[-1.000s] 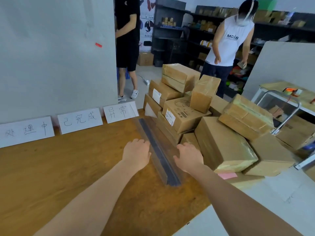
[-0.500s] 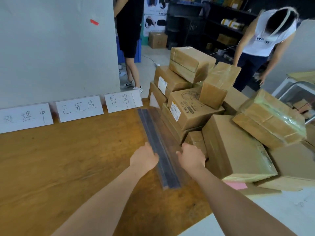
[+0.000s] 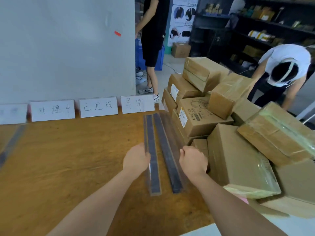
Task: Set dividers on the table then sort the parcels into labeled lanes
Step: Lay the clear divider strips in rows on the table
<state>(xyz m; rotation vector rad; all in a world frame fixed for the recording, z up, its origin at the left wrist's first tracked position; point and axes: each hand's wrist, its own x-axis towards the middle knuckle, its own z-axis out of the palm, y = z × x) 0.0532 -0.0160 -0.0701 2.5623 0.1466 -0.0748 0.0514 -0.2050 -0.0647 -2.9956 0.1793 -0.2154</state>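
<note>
**Two dividers, close together, beside a leaning stack**

The left hand (image 3: 136,159) curls round the clear upright edge of the left divider (image 3: 154,176), thumb side toward the dark base strip. The right hand (image 3: 193,161) is curled against the clear wall of the right divider (image 3: 167,155) and appears to grip it. Both dividers lie lengthwise on the wooden worktop (image 3: 68,159), near each other, their far ends pointing at the "异常" label card (image 3: 136,104).

The main risk is the parcels (image 3: 196,116). They are piled just beside the right divider, and the film-wrapped parcel (image 3: 279,133) on top sits tilted. A knock from the right wrist or from a swinging divider end could bring boxes down across the lanes.

The clear walls are likely slick and hard to see, so a one-handed grip at mid-length may let a divider tip or twist. The far end could also sweep the label cards flat. A lane set askew would blur which card it belongs to.
</note>
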